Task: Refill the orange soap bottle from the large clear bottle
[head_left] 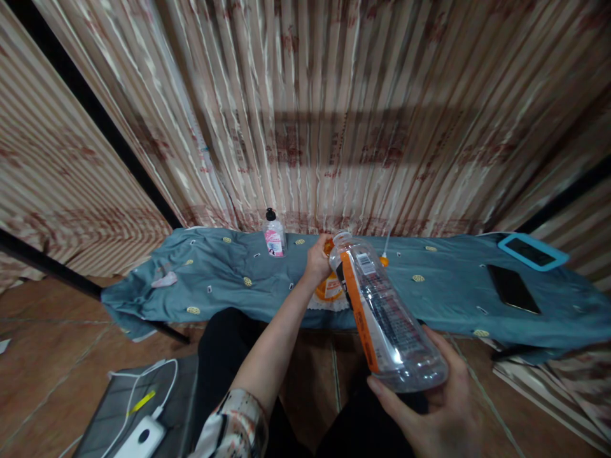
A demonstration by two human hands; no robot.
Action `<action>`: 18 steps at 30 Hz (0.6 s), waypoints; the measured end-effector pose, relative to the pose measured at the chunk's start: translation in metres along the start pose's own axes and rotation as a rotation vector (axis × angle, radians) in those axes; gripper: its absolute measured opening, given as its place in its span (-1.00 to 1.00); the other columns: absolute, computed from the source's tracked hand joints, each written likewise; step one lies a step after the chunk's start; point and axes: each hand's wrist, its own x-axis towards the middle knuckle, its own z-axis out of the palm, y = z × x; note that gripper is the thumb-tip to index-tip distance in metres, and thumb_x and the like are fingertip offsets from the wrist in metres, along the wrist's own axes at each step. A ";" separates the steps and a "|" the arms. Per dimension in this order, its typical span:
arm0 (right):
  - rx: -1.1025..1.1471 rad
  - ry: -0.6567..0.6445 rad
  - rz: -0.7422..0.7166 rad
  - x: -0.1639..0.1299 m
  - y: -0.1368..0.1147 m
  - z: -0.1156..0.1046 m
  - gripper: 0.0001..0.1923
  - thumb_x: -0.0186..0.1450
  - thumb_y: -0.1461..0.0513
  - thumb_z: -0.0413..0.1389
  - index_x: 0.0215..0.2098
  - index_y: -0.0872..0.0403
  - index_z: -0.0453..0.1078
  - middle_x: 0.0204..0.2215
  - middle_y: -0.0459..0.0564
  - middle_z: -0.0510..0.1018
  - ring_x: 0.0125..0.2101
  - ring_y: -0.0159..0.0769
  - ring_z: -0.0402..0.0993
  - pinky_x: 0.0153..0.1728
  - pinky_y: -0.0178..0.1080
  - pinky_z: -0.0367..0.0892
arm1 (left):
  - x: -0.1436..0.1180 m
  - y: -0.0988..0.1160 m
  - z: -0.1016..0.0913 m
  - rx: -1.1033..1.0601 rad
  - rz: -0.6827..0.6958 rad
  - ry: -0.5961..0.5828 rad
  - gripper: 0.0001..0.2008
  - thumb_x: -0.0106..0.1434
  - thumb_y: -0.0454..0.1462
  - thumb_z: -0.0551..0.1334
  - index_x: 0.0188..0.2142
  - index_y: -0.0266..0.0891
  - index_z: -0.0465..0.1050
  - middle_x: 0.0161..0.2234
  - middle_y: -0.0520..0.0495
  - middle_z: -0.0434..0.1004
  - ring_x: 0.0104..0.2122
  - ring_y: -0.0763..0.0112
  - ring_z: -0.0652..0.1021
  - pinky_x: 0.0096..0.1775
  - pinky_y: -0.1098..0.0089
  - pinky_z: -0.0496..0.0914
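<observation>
My right hand point(439, 407) grips a large clear plastic bottle point(405, 318) with an orange and white label by its base. The bottle is tilted, its uncapped mouth pointing up and away to the left. Just beside that mouth, my left hand point(317, 259) is closed around the upper part of an orange bottle point(329, 289), which stands on the blue cloth and is partly hidden by my arm and the clear bottle. Whether the two bottle mouths touch, I cannot tell. A pump top with an orange cap point(384, 260) and a pale tube lies behind the clear bottle.
The bench wears a blue patterned cloth point(267, 289). On it are a pink-labelled bottle with a black top point(273, 235), a black phone point(513, 288), a blue-framed device point(533, 251) and a small pale item point(165, 279). A white power bank point(143, 437) with a cable lies lower left.
</observation>
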 end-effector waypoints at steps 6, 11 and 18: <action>-0.012 -0.002 -0.049 0.000 0.003 -0.002 -0.02 0.04 -0.12 0.44 0.29 0.08 0.28 0.16 0.28 0.50 -0.08 0.00 0.63 -0.33 -0.20 0.63 | 0.000 -0.001 0.001 -0.008 0.011 -0.005 -0.72 0.09 -0.22 0.47 -0.22 -0.22 0.53 -0.32 -0.01 0.65 -0.28 0.32 0.60 -0.16 0.38 0.49; -0.067 -0.006 -0.086 0.000 0.003 -0.003 -0.01 0.04 -0.14 0.42 0.30 0.09 0.28 0.15 0.29 0.51 -0.08 0.03 0.65 -0.39 -0.22 0.61 | 0.001 -0.002 0.001 0.002 0.007 -0.001 -0.72 0.10 -0.22 0.46 -0.22 -0.24 0.53 -0.32 -0.01 0.64 -0.29 0.32 0.59 -0.15 0.37 0.47; -0.037 -0.003 -0.052 -0.001 0.003 -0.002 0.01 0.04 -0.14 0.43 0.32 0.09 0.27 0.16 0.30 0.50 -0.05 0.05 0.64 -0.36 -0.19 0.62 | 0.001 -0.004 0.002 0.003 0.012 0.000 -0.73 0.11 -0.21 0.45 -0.21 -0.22 0.53 -0.34 0.01 0.63 -0.28 0.31 0.59 -0.14 0.37 0.46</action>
